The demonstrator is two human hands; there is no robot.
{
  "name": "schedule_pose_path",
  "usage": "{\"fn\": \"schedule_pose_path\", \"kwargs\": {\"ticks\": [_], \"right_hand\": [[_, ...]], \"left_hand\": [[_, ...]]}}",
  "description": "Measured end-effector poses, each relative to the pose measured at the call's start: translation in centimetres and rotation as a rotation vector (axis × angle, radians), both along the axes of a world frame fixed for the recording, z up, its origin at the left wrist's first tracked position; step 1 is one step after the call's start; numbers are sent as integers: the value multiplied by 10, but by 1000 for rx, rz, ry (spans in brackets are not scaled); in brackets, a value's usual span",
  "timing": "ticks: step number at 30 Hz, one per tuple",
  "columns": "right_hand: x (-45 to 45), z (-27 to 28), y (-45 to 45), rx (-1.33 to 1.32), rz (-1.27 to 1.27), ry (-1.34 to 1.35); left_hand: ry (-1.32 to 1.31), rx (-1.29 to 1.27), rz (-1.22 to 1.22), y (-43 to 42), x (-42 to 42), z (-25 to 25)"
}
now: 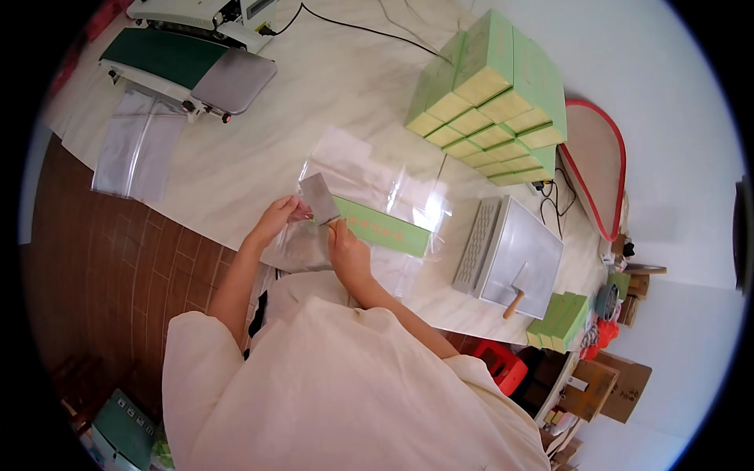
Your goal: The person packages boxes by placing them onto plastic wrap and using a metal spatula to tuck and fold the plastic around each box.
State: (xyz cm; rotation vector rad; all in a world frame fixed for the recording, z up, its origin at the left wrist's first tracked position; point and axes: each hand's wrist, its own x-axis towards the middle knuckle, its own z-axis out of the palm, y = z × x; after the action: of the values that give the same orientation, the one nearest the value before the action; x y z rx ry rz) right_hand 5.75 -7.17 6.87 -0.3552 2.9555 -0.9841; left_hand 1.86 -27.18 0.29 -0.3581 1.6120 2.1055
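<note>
A long green box (385, 229) with red printed characters lies on the table, with clear plastic film (338, 153) spread under and around it. My right hand (349, 253) is closed around the handle of a scraper (318, 198). Its flat, broad grey blade lies over the box's left end and points away from me. At that same end, my left hand (281, 217) has its fingers pinched at the edge of the film, close beside the blade. The blade partly hides the end of the box.
A stack of green boxes (503, 98) stands at the back right. Nearer, a silver hot plate (528, 255) carries a wooden-handled trowel (517, 292). A sealing machine (169, 59) sits back left, by folded plastic bags (141, 145) at the table edge. More green boxes (559, 323) are at right.
</note>
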Motion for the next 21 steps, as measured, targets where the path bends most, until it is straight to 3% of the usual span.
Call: {"fn": "schedule_pose_path", "kwargs": {"ticks": [9, 11, 15, 18, 21], "right_hand": [[-23, -8, -7, -38, 114, -8], [-26, -3, 16, -142, -1, 148], [-47, 23, 113, -17, -507, -94], [-50, 35, 202, -90, -707, 82], [-38, 37, 286, 34, -1004, 104]], "left_hand": [[-80, 74, 116, -1, 11, -8], [-55, 92, 103, -3, 14, -8], [11, 46, 173, -10, 22, -10], [11, -83, 200, -19, 25, -24], [-11, -130, 238, -19, 25, -16]]}}
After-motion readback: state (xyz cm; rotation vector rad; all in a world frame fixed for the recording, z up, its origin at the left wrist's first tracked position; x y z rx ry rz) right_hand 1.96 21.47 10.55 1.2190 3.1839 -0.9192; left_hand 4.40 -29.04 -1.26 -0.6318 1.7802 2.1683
